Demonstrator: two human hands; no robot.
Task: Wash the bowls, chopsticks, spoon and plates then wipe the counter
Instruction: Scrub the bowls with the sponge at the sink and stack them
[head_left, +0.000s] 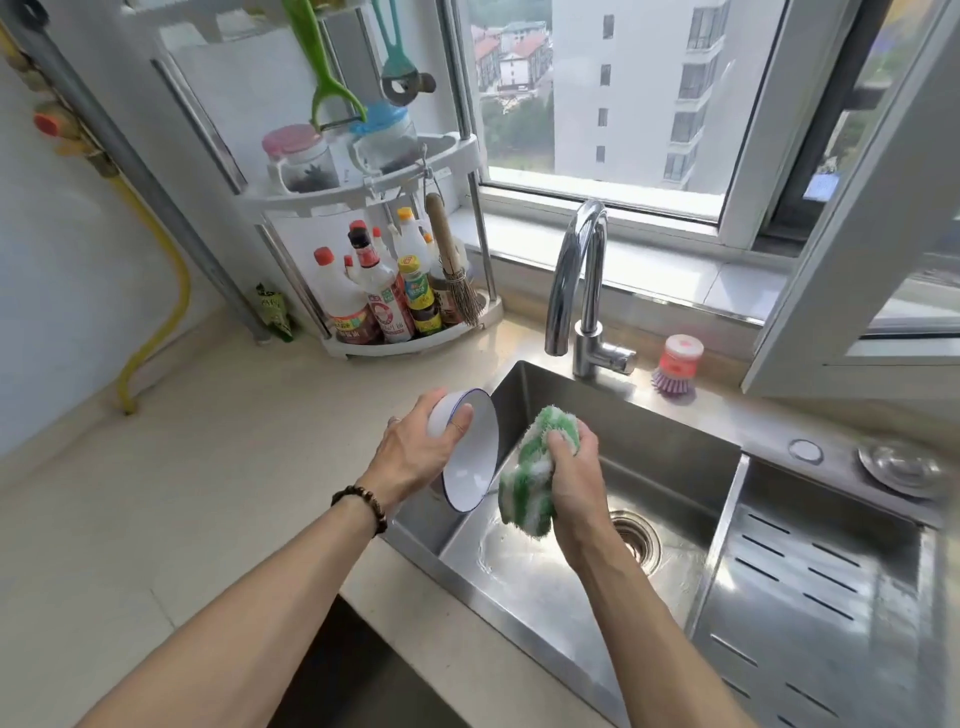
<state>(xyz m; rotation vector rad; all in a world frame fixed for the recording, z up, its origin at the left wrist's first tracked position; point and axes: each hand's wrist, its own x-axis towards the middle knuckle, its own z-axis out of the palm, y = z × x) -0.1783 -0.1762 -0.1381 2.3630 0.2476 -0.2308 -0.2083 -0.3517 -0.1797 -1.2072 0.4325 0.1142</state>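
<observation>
My left hand (415, 457) grips a white bowl with a thin blue rim (470, 467), tilted on its side so its opening faces right, over the left edge of the steel sink (649, 452). My right hand (574, 478) holds a green and white scrubbing cloth (535, 478) bunched up just to the right of the bowl's rim. Cloth and bowl look close together; I cannot tell whether they touch. No other dishes, chopsticks or spoon are in view.
A chrome tap (582, 291) stands behind the sink, a pink dish brush (675, 364) beside it. A perforated drain tray (810, 587) fills the sink's right part. A corner rack with sauce bottles (384, 296) stands on the beige counter (182, 493) at the back left.
</observation>
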